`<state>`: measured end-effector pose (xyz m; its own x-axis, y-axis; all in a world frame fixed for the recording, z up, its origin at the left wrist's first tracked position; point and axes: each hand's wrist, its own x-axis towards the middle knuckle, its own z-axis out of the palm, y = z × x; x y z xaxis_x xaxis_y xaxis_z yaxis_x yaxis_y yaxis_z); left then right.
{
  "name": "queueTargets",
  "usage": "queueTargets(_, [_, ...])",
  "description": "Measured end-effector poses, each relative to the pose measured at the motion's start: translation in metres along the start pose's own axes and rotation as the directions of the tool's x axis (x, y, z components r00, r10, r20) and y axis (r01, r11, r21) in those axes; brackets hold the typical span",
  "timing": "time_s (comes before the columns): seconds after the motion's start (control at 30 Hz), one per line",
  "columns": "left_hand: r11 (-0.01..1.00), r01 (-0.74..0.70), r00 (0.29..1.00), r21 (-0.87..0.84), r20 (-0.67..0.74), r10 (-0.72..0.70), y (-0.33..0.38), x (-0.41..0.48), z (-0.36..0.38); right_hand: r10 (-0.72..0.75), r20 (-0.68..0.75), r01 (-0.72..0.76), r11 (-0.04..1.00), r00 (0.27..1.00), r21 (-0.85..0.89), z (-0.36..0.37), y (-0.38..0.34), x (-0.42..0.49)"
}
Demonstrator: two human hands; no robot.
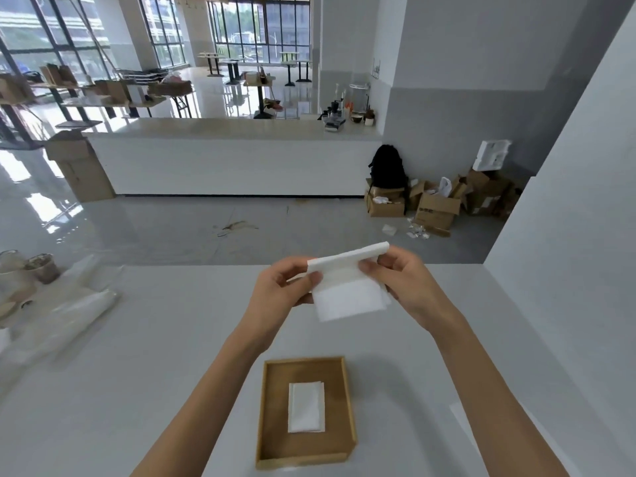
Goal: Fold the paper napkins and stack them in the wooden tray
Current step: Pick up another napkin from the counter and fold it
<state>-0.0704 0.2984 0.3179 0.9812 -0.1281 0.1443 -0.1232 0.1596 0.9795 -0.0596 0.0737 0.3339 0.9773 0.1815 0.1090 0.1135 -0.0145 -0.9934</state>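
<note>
A white paper napkin hangs in the air above the white table, folded over along its top edge. My left hand pinches its upper left corner and my right hand pinches its upper right corner. Nearer to me on the table stands the square wooden tray. A small stack of folded napkins lies flat in the tray's middle.
A clear plastic bag and plastic cups lie at the table's left edge. A white wall runs close along the right side. Beyond the table are open floor, a long white counter and cardboard boxes.
</note>
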Motion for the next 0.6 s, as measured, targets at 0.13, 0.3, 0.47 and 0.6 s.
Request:
queueTargets(0.13, [0.999,-0.014,0.999,-0.051,0.049,0.017,0.004,0.002,-0.002,-0.051,-0.032,0.051,0.999,0.998,-0.018,0.002,-0.003,-0.004])
queueTargets(0.3, [0.989,0.008,0.999,-0.147,0.038,-0.002,0.003,0.003,-0.002,-0.133,-0.113,0.132,0.991,0.985,-0.019,-0.001,-0.003,-0.004])
queueTargets(0.47, [0.915,0.232,0.968,-0.329,0.172,-0.184,0.003,-0.003,0.000,-0.203,-0.125,0.198,0.979,0.971,-0.054,-0.005,0.000,-0.006])
queueTargets(0.6, [0.896,0.315,0.941,-0.313,0.230,-0.250,0.000,-0.013,0.008,-0.242,-0.099,0.234,0.969,0.965,-0.080,-0.011,0.003,-0.010])
